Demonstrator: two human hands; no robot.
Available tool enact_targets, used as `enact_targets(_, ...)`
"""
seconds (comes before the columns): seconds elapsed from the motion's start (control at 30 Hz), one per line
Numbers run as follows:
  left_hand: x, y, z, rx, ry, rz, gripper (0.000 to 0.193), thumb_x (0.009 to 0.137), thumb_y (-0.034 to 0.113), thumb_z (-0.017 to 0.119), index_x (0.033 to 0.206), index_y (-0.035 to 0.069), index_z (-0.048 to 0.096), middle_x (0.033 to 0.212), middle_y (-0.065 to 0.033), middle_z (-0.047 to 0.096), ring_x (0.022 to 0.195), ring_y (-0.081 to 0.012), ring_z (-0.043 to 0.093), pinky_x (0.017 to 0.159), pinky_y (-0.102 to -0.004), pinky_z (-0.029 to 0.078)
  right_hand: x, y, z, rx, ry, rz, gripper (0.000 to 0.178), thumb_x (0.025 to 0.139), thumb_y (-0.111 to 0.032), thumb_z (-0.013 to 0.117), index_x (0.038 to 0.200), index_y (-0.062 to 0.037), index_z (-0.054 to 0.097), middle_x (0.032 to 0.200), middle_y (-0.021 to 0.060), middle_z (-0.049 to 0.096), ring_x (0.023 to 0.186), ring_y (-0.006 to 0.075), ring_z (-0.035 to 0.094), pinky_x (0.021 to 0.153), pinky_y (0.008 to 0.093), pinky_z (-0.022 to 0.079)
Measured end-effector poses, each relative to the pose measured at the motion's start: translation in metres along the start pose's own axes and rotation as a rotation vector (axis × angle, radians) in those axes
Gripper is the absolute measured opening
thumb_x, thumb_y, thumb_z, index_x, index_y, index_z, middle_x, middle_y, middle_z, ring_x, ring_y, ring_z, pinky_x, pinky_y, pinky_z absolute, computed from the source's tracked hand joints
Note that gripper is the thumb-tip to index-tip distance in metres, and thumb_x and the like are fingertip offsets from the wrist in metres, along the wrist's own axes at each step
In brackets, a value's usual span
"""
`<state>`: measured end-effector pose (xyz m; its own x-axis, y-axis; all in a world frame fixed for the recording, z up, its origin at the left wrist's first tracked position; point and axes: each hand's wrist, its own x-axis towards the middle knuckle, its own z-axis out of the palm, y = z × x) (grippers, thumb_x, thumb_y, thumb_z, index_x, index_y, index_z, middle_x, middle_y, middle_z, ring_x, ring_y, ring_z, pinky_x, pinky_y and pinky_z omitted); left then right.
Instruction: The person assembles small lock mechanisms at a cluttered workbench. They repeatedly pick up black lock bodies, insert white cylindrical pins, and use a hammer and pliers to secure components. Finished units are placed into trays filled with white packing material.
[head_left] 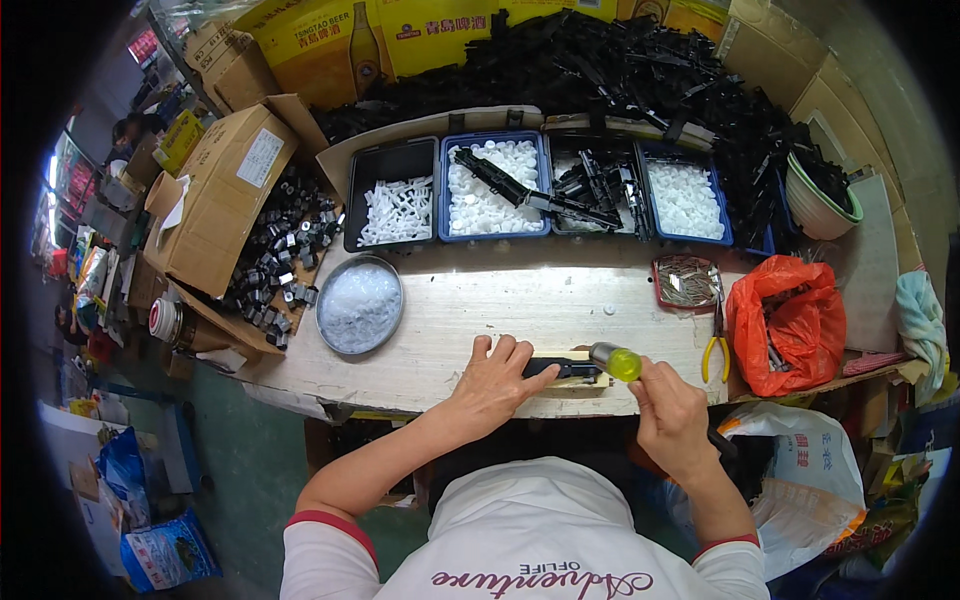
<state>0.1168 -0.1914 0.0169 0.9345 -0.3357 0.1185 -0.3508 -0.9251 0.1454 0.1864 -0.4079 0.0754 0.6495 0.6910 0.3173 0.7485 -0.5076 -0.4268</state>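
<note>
At the table's near edge, my left hand (492, 382) grips the left end of a long black plastic part (567, 369). The part rests on a pale block (568, 384). Held in my right hand (672, 415) is a mallet (622, 362) with a silver head and a yellow-green face. Its head is over the right end of the black part; whether they touch I cannot tell. Part of its black handle shows behind my right wrist. My left fingers hide the left end of the part.
Beyond stand bins of white pieces (495, 185) and black parts (600, 190). A round grey dish (360, 305) holds whitish grease-like material. Right of my hands lie yellow-handled pliers (716, 358), a red tray of pins (686, 282) and an orange bag (790, 345). Black parts (620, 70) are heaped behind.
</note>
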Motion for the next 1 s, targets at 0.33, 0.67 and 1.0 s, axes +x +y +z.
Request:
enact_targets(0.33, 0.004, -0.001, -0.002, -0.001, 0.012, 0.043, 0.051, 0.063, 0.001, 0.059, 0.11, 0.02, 0.059, 0.096, -0.0101, 0.047, 0.086, -0.0247, 0.042, 0.072, -0.0357, 0.031, -0.001, 0.0, 0.024, -0.176, -0.154, 0.045, 0.017, 0.082, -0.02, 0.053, 0.074, -0.0052, 0.051, 0.06, 0.0101, 0.055, 0.048, 0.0286, 0.056, 0.043, 0.0381, 0.044)
enact_targets(0.67, 0.002, 0.0, 0.005, -0.338, 0.22, -0.212, 0.057, 0.058, -0.009, 0.057, 0.113, 0.003, 0.047, 0.086, -0.0097, 0.05, 0.08, -0.0279, 0.044, 0.067, -0.0353, 0.042, 0.027, -0.013, 0.013, 0.023, 0.059, -0.074, 0.018, 0.083, -0.021, 0.052, 0.075, -0.0039, 0.051, 0.061, 0.0107, 0.057, 0.049, 0.0302, 0.056, 0.046, 0.0384, 0.044)
enact_targets(1.0, -0.01, 0.015, 0.028, -0.434, 0.543, -0.362, 0.061, 0.063, -0.008, 0.06, 0.119, 0.001, 0.041, 0.1, -0.0144, 0.048, 0.089, -0.0309, 0.044, 0.078, -0.0393, 0.035, 0.056, -0.019, 0.037, -0.032, -0.153, -0.027, 0.02, 0.085, -0.022, 0.049, 0.075, -0.0049, 0.051, 0.058, 0.0123, 0.056, 0.048, 0.0307, 0.057, 0.045, 0.0399, 0.045)
